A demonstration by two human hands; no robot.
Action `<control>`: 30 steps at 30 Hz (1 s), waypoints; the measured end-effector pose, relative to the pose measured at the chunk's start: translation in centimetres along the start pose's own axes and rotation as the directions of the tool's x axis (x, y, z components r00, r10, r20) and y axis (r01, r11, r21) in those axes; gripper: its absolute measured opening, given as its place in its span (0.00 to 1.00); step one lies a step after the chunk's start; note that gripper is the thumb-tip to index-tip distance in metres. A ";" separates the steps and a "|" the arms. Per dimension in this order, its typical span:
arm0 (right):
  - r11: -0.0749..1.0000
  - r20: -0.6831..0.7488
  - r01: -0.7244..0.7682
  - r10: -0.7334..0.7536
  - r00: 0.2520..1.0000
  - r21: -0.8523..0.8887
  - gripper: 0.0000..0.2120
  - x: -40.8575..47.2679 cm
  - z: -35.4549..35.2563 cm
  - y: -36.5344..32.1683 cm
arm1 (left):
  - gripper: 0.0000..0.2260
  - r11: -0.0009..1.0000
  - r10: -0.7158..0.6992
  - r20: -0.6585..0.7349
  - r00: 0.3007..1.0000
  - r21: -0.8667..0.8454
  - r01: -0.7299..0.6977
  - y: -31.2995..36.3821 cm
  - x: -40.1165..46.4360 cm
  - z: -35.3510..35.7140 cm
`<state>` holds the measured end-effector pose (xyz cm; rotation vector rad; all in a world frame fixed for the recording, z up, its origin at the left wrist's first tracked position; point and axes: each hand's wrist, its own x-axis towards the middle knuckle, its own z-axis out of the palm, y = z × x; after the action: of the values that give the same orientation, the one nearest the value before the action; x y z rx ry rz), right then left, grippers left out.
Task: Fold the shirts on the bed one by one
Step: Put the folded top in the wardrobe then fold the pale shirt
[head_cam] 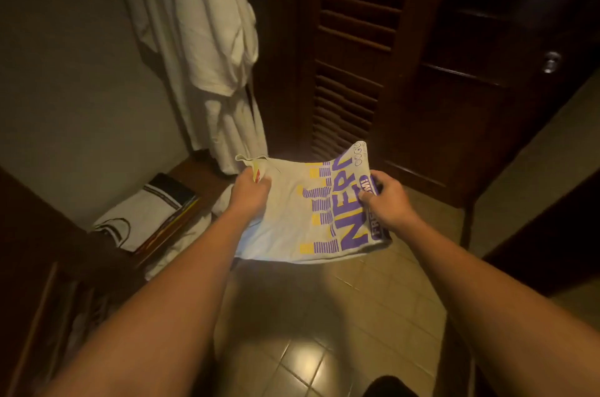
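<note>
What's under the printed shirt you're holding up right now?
Below the printed shirt, gripped by the left hand and right hand, only tiled floor shows. Whatever lies directly beneath the cloth is covered.

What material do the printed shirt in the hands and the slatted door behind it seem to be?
Printed shirt: probably soft cotton knit, matte; it sags and creases between the hands. Slatted door: dark wood, seemingly varnished; faint sheen on the slats.

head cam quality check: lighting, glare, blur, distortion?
Head view: dim, warm light, with the dark louvred door and frame corners falling to near black; a bright glare patch on the glossy floor tiles; strong wide-angle bending at the edges; overall soft, though the printed shirt held by the left hand and right hand stays readable.
</note>
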<state>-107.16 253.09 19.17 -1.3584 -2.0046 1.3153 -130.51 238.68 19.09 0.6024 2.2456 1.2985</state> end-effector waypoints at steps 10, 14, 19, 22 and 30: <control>0.992 0.327 0.119 -0.125 0.937 0.037 0.19 16.4 5.5 -6.7 | 0.11 0.979 -0.145 -0.336 0.931 -0.185 0.086 0.8 8.6 -2.2; 0.986 0.459 0.163 -0.157 0.875 0.027 0.19 20.9 8.5 -9.7 | 0.10 0.968 -0.196 -0.448 0.872 -0.231 0.099 1.0 9.5 -3.3; 0.981 0.581 0.192 -0.176 0.795 0.034 0.22 23.7 13.9 -13.2 | 0.09 0.927 -0.311 -0.546 0.778 -0.356 0.120 -0.6 9.9 -6.1; 0.983 0.647 0.171 -0.173 0.742 0.068 0.23 24.7 18.2 -15.6 | 0.06 0.899 -0.381 -0.560 0.736 -0.412 0.152 -1.8 10.7 -8.5; 0.961 0.685 0.258 -0.257 0.681 0.103 0.22 27.2 30.6 -19.6 | 0.12 0.867 -0.474 -0.526 0.706 -0.419 0.270 -7.3 15.5 -15.4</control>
<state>-151.94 260.17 16.09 -0.5379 -2.5378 1.8612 -152.97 234.10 16.63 -0.4732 2.3689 1.7422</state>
